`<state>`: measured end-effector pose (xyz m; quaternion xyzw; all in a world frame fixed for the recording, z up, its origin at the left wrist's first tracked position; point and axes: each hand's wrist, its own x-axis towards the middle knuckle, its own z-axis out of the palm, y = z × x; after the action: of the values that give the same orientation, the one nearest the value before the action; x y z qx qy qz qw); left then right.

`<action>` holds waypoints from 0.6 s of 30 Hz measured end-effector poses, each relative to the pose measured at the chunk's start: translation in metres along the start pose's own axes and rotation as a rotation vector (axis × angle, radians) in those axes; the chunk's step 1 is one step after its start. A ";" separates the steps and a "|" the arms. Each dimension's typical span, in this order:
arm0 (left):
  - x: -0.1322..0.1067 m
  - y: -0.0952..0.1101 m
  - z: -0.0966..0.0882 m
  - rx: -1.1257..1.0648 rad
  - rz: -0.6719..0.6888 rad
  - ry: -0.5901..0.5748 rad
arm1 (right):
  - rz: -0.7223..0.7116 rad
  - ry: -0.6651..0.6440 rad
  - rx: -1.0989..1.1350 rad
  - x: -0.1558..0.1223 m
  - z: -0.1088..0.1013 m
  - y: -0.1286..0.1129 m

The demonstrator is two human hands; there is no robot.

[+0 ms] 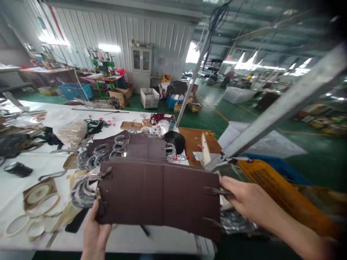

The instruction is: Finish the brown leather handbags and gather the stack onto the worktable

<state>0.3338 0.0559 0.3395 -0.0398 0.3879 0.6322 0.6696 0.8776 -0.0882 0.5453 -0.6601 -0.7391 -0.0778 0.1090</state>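
Note:
I hold a flat dark brown leather panel (159, 193) level over the near edge of the white table (16, 180). My left hand (94, 234) grips its lower left corner, thumb on top. My right hand (249, 200) is closed on its right edge, beside two short brown straps. Behind the panel lies a stack of similar brown pieces (135, 146) with metal rings wrapped in clear plastic (86, 160).
White round rings (35, 213) and a black tape roll (17, 169) lie at the left. A black cone (175, 141) sits on a wooden board (195, 142). An orange bag (282, 195) and slanting metal bars (282, 108) stand at the right. Boxes and benches fill the green floor beyond.

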 end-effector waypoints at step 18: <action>0.384 0.017 0.305 0.959 0.184 -0.100 | 0.340 -0.449 0.178 0.422 0.309 0.105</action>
<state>0.4232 0.5383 0.3406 0.3377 0.6046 0.4400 0.5716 0.9198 0.4083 0.3555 -0.7629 -0.6276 0.1548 0.0118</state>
